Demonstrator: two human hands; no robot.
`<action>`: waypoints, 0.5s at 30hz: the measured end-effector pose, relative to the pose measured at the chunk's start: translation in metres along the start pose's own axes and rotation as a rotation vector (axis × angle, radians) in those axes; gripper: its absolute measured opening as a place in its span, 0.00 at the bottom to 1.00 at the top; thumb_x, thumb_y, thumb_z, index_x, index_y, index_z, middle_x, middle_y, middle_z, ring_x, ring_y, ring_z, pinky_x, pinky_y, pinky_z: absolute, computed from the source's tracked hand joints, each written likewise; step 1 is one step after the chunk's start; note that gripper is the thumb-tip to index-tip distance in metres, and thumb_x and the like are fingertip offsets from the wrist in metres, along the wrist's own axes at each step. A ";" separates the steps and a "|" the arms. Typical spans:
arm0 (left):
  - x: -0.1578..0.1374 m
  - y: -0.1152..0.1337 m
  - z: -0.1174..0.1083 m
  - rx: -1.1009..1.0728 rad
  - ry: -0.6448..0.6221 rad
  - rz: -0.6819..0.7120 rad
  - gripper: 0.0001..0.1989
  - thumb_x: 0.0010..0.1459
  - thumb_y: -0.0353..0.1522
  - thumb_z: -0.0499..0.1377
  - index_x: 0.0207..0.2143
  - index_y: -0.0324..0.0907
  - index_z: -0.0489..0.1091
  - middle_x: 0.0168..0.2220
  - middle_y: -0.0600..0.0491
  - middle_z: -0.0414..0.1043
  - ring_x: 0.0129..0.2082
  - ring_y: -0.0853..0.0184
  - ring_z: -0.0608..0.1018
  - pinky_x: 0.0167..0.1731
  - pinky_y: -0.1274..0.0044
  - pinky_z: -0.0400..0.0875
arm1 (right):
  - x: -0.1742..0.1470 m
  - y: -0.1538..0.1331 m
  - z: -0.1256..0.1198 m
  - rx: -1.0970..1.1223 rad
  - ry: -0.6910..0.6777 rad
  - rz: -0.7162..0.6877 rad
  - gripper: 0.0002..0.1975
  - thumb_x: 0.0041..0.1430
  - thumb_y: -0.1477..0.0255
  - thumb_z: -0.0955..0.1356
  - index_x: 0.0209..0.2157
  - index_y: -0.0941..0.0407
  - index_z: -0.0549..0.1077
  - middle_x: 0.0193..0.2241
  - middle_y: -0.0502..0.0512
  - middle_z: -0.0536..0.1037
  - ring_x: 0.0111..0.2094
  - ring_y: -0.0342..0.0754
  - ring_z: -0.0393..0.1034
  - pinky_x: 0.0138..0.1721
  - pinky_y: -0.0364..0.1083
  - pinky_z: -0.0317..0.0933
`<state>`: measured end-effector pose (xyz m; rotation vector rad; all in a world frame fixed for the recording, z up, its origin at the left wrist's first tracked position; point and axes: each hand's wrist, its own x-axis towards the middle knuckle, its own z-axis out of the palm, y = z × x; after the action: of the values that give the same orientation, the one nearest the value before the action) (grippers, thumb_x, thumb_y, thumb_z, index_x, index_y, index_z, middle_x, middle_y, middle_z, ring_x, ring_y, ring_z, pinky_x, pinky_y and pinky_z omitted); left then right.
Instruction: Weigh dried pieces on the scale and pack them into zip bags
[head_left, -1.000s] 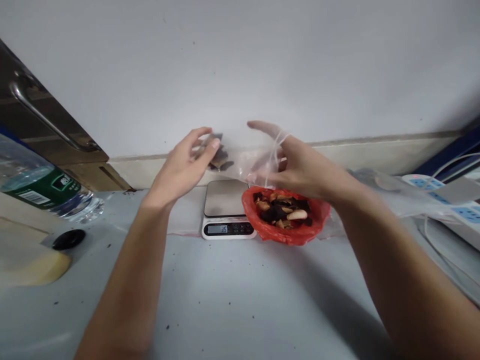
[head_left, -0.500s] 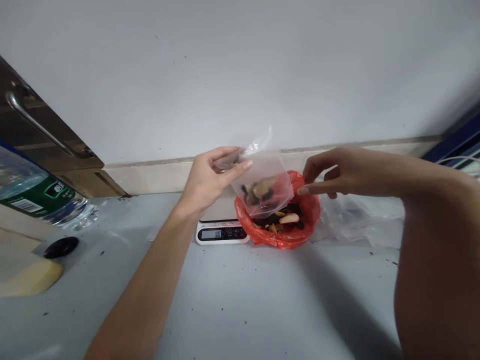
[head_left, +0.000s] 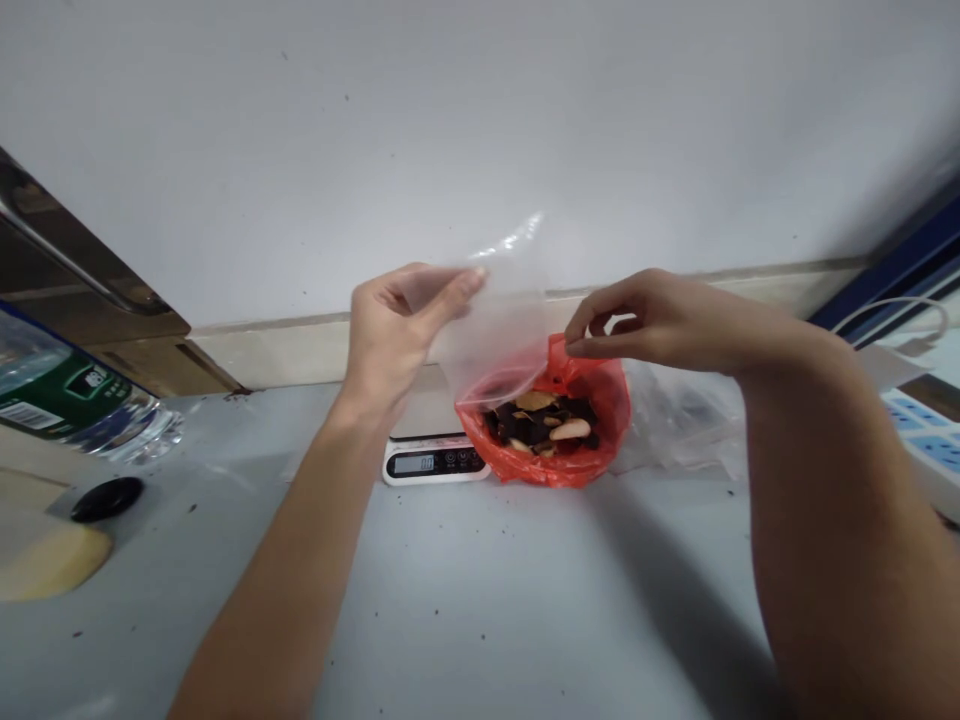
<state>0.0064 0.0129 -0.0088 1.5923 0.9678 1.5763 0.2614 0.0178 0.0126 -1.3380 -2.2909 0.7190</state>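
My left hand [head_left: 416, 325] grips a clear plastic bag [head_left: 499, 310] between thumb and fingers. The bag is tilted, its lower edge over the left rim of a red plastic bag [head_left: 551, 470]; no pieces show inside the clear bag. The red bag stands open and holds dark pieces and pale slices [head_left: 570, 430]. My right hand [head_left: 630, 315] is closed in a pinch at the far rim of the red bag. Left of the red bag lies a white digital scale [head_left: 436, 462], its display lit and its platform partly hidden by my left hand and the bags.
Crumpled clear bags [head_left: 682, 420] lie right of the red bag. A large water bottle [head_left: 75, 390], a black oval object [head_left: 109, 498] and a yellowish rounded object [head_left: 64, 560] are at left. A white wall [head_left: 465, 120] rises behind. A power strip [head_left: 926, 430] is at right.
My left hand has lifted the clear bag slightly; the pieces seen in or through it no longer show there. My right hand has shifted left along the red bag's rim.
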 end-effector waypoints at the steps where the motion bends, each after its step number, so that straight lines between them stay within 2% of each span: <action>1: 0.002 0.000 -0.004 0.001 0.038 -0.006 0.06 0.58 0.36 0.73 0.33 0.44 0.81 0.38 0.53 0.85 0.46 0.62 0.86 0.47 0.72 0.83 | 0.000 -0.002 0.002 0.059 0.030 -0.015 0.12 0.54 0.58 0.74 0.32 0.52 0.83 0.35 0.56 0.85 0.38 0.56 0.78 0.38 0.51 0.68; 3: 0.005 -0.002 -0.009 -0.015 0.122 -0.007 0.04 0.61 0.33 0.71 0.34 0.44 0.80 0.41 0.52 0.85 0.49 0.61 0.86 0.50 0.71 0.83 | 0.002 -0.007 0.009 0.198 0.067 -0.037 0.20 0.52 0.54 0.76 0.43 0.52 0.83 0.44 0.58 0.86 0.46 0.58 0.79 0.44 0.53 0.71; 5: 0.006 -0.004 -0.008 -0.039 0.177 0.006 0.03 0.63 0.31 0.69 0.34 0.43 0.78 0.42 0.52 0.85 0.52 0.60 0.85 0.52 0.69 0.83 | 0.004 -0.013 0.017 0.299 0.041 -0.047 0.31 0.49 0.53 0.78 0.54 0.51 0.80 0.50 0.60 0.84 0.51 0.60 0.78 0.49 0.55 0.73; 6: 0.006 -0.006 -0.005 -0.046 0.184 0.012 0.03 0.64 0.30 0.68 0.35 0.43 0.78 0.43 0.53 0.85 0.53 0.59 0.85 0.53 0.67 0.83 | 0.007 -0.017 0.021 0.314 0.010 -0.051 0.34 0.48 0.53 0.78 0.55 0.51 0.80 0.51 0.60 0.84 0.52 0.60 0.78 0.49 0.55 0.73; 7: 0.005 -0.007 -0.003 -0.051 0.178 0.017 0.03 0.64 0.29 0.68 0.35 0.43 0.77 0.43 0.53 0.85 0.53 0.58 0.85 0.53 0.66 0.83 | 0.009 -0.020 0.024 0.305 -0.023 -0.056 0.32 0.48 0.53 0.78 0.54 0.51 0.81 0.49 0.59 0.85 0.51 0.60 0.79 0.49 0.54 0.73; 10: 0.005 -0.010 0.001 -0.083 0.138 0.030 0.03 0.65 0.30 0.67 0.36 0.44 0.77 0.43 0.53 0.84 0.54 0.58 0.84 0.53 0.64 0.83 | 0.015 -0.024 0.030 0.214 -0.075 -0.056 0.19 0.49 0.55 0.77 0.38 0.54 0.83 0.39 0.55 0.86 0.41 0.57 0.79 0.42 0.51 0.71; 12: 0.005 -0.009 -0.005 -0.096 0.138 0.026 0.02 0.62 0.30 0.68 0.36 0.44 0.76 0.42 0.54 0.84 0.52 0.60 0.85 0.53 0.66 0.83 | 0.017 -0.022 0.031 0.197 -0.043 -0.020 0.15 0.50 0.57 0.77 0.30 0.54 0.80 0.31 0.54 0.83 0.35 0.53 0.76 0.36 0.49 0.68; 15: 0.008 -0.004 -0.024 0.001 0.105 -0.041 0.10 0.58 0.33 0.70 0.43 0.47 0.77 0.37 0.56 0.84 0.44 0.63 0.86 0.46 0.73 0.82 | 0.015 -0.020 0.030 0.270 0.078 0.056 0.14 0.50 0.61 0.77 0.27 0.54 0.74 0.27 0.52 0.79 0.30 0.49 0.71 0.31 0.47 0.63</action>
<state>-0.0182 0.0213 -0.0074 1.4935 1.0498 1.6450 0.2242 0.0162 0.0020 -1.2835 -2.0182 0.9403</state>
